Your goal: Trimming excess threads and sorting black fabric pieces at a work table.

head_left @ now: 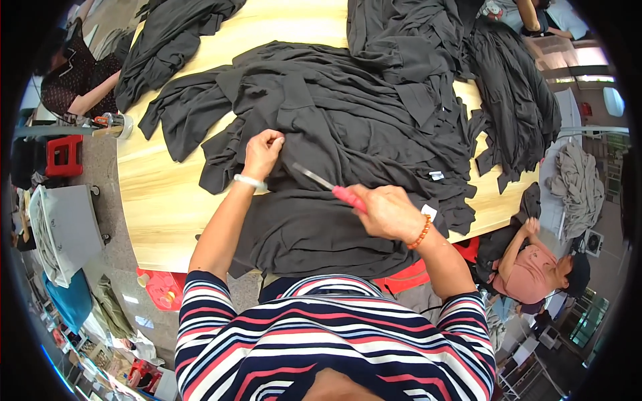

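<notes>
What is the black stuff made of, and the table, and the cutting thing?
Black garment: soft matte fabric, probably knit; it drapes and wrinkles. Table: pale wood or wood-look laminate, showing grain. Scissors: shiny grey blade, likely metal; red handle looks plastic.

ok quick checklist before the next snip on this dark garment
1. Left hand pinching the dark grey knit garment: ok.
2. Right hand grip on the red-handled metal snips: ok.
3. Blade tip away from left fingers: ok, a gap shows.
4. Thread to be cut in sight: cannot tell.
5. Garment lying flat on the pale wooden table: not ok, it is rumpled.
</notes>
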Demonstrator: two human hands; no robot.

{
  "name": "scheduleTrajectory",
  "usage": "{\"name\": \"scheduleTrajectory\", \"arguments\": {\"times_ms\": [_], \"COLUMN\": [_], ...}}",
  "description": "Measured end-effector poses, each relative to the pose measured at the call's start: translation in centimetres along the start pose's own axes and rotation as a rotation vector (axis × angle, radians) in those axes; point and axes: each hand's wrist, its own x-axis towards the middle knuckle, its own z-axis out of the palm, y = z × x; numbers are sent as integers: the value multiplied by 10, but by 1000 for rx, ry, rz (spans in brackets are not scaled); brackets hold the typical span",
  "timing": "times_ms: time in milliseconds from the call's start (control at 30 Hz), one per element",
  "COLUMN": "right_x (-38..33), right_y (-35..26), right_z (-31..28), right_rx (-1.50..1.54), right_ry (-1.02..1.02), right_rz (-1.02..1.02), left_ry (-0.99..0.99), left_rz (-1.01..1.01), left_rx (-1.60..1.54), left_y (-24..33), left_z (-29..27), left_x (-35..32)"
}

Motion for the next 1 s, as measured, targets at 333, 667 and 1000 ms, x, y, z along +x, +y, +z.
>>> {"name": "scheduleTrajectory", "arguments": {"times_ms": [333,667,1000], "right_x": [0,2,-5], "right_y": [1,-16,-13], "right_z": [-1,19,1], "right_rx": [-16,-27,90], "right_ry": [-5,-111,-218], "right_rz": [25,-46,-36], "left_ry": [29,-37,-199], "left_rz": [167,-68,-102], "left_rx": [136,-706,-894], "left_y": [-33,-44,23], "left_z": [-34,-21,-42], "left_x": [-50,-42,-82]}}
